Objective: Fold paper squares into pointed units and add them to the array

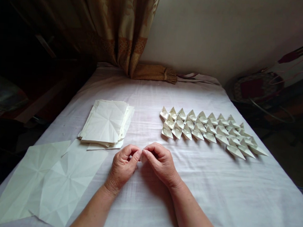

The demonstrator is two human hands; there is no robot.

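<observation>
Curtain (129, 25) at back; paper stack (104, 122) left, folded shapes (199, 128) right; hands (124, 164) (162, 163) meeting, grasp unclear

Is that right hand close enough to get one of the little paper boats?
Probably yes: the paper boats sit ahead and to the right of the right hand, and nothing visible blocks the way across the sheet. It's curled beside the left hand, though.

Sheets (69, 178) are matt, creased paper — the curtain (126, 25), satiny cloth.
</observation>
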